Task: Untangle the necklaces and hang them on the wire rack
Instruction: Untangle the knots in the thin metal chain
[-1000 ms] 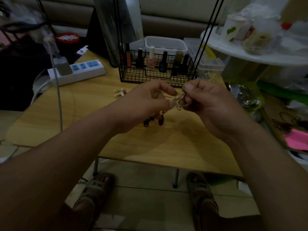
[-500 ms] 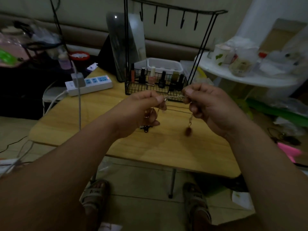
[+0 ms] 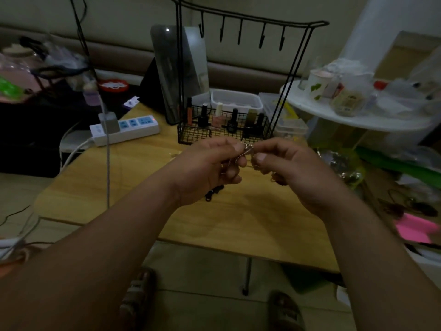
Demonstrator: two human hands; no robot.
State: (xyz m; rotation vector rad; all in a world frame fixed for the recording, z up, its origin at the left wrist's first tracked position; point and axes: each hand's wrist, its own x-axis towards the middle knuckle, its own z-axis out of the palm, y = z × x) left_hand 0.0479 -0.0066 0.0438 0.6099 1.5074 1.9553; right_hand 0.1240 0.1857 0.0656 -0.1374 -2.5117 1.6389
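Silver chain (image 3: pixel 247 150) bunches where our left hand (image 3: pixel 210 168) and right hand (image 3: pixel 286 163) both pinch it; hard tugging could tighten the knot.

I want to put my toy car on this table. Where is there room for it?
The best bare patch is the near part of the wooden table, in front of the hands. There is more room on the left, between the power strip and the table's near edge. The back is crowded by the wire rack and its bottles; the right side is cluttered.
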